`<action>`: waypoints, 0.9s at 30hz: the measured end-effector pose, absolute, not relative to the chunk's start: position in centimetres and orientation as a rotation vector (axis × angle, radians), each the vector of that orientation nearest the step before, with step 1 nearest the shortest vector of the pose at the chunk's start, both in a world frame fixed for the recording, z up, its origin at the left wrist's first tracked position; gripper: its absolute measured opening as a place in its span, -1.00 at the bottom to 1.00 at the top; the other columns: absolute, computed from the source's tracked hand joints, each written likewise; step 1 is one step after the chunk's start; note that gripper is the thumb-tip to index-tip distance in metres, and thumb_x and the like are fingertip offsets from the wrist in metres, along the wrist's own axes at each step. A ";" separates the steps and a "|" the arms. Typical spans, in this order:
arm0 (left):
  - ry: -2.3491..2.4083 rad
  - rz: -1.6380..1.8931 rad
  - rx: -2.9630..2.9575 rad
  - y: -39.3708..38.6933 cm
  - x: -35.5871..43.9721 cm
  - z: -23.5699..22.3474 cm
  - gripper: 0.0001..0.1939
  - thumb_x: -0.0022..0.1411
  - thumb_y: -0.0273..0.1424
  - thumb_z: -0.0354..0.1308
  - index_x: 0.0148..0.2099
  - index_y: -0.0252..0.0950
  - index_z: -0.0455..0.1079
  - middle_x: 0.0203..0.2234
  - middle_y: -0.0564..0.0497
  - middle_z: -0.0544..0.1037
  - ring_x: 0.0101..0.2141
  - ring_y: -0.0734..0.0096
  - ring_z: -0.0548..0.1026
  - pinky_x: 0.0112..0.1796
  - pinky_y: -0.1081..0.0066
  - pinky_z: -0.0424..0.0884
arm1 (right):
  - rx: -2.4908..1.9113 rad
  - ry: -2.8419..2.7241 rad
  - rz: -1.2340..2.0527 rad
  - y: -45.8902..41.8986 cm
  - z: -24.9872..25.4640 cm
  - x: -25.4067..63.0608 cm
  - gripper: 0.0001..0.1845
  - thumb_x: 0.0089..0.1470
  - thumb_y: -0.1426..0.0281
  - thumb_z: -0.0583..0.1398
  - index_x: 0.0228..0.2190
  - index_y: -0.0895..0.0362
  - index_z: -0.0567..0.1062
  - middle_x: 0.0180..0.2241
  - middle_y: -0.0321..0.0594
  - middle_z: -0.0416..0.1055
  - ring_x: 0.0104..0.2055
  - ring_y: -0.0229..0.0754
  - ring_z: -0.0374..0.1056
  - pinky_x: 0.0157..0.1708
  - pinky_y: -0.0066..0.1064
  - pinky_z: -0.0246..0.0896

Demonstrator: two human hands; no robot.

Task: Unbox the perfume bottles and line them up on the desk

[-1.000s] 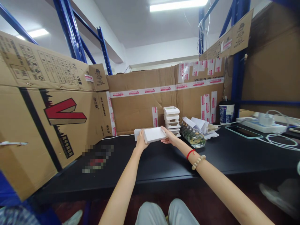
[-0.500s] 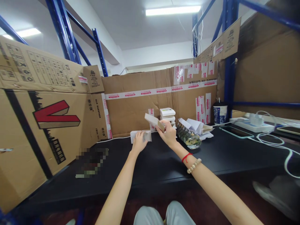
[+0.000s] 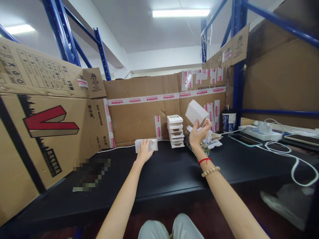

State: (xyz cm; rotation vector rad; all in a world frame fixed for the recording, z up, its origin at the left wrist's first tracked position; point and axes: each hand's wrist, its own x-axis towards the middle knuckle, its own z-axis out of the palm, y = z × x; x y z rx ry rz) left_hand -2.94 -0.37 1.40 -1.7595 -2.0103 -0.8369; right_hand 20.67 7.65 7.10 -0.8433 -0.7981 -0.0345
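Observation:
My right hand [image 3: 198,134] is closed around the lower end of a white carton [image 3: 195,112], holding it tilted in the air before the back cardboard wall. Below that hand, partly covered by it, are clear glass bottles [image 3: 205,147] and loose white folded papers [image 3: 215,141]. On the black tabletop lies another white box [image 3: 154,145]; the fingers of my left hand [image 3: 145,151] are bent over its front and top. A stack of several small white boxes [image 3: 175,131] stands between my two hands.
Tall cardboard panels [image 3: 139,116] wall in the black table [image 3: 159,179] at the back and left. To the right are a patterned paper cup [image 3: 228,121], a phone [image 3: 245,140], a power strip [image 3: 261,132] and looping white cables [image 3: 296,162]. A pixelated patch covers something at left.
My right hand has moved right and up, carrying the carton from in front of the stack to above the bottles and papers. The left hand stays on its box. The view has shifted slightly.

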 end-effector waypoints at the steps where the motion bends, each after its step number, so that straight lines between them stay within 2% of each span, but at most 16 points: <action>1: -2.013 -0.836 -1.757 -0.4 -2.9 1.4 -0.50 0.07 -0.48 0.02 0.10 -0.26 0.17 0.09 -0.15 0.25 0.13 0.09 0.13 0.03 0.09 0.20 | -0.878 -0.775 -0.049 7.7 7.2 21.1 -0.68 0.11 0.22 0.02 -0.17 0.16 0.22 -0.22 -0.03 0.35 -0.14 -0.02 0.29 -0.08 -0.08 0.05; 7: -2.026 -0.809 -1.754 -0.3 -2.9 1.5 -0.49 0.08 -0.48 0.03 0.12 -0.29 0.16 0.10 -0.14 0.24 0.14 0.11 0.12 0.05 0.13 0.18 | -1.068 -0.695 -0.009 8.8 7.1 23.4 -0.73 0.11 0.33 0.00 -0.15 0.15 0.30 -0.12 -0.04 0.36 0.00 0.02 0.21 -0.03 -0.08 -0.05; 15: -2.035 -0.785 -1.747 -0.3 -2.9 1.5 -0.48 0.07 -0.48 0.04 0.13 -0.27 0.15 0.11 -0.13 0.23 0.14 0.11 0.12 0.04 0.13 0.19 | -1.310 -0.646 0.275 9.8 6.4 25.2 -0.66 0.02 0.30 0.05 -0.13 0.09 0.32 -0.07 -0.10 0.38 -0.04 0.02 0.28 -0.02 -0.14 -0.02; 20: -2.046 -0.774 -1.745 -0.2 -2.9 1.5 -0.48 0.08 -0.46 0.04 0.13 -0.27 0.15 0.11 -0.14 0.23 0.15 0.10 0.11 0.02 0.13 0.21 | -1.389 -0.722 0.364 10.2 6.1 25.2 -0.60 -0.04 0.33 0.07 -0.11 0.13 0.33 -0.10 0.01 0.36 -0.04 0.07 0.25 -0.03 -0.10 0.00; 24: -2.049 -0.775 -1.743 -0.2 -3.0 1.4 -0.48 0.08 -0.46 0.04 0.13 -0.28 0.16 0.12 -0.14 0.21 0.15 0.10 0.10 0.03 0.13 0.20 | -1.432 -0.703 0.366 10.6 6.1 25.3 -0.61 -0.02 0.28 0.03 -0.15 0.15 0.38 -0.04 0.10 0.27 0.02 0.15 0.17 -0.05 -0.03 0.01; 27: -2.053 -0.778 -1.745 -0.2 -3.0 1.4 -0.48 0.08 -0.45 0.04 0.13 -0.28 0.16 0.12 -0.14 0.22 0.15 0.09 0.10 0.02 0.11 0.21 | -1.420 -0.742 0.363 10.7 6.0 25.5 -0.63 -0.02 0.28 0.02 -0.20 0.16 0.43 -0.11 0.07 0.32 -0.06 0.12 0.22 -0.11 -0.11 0.08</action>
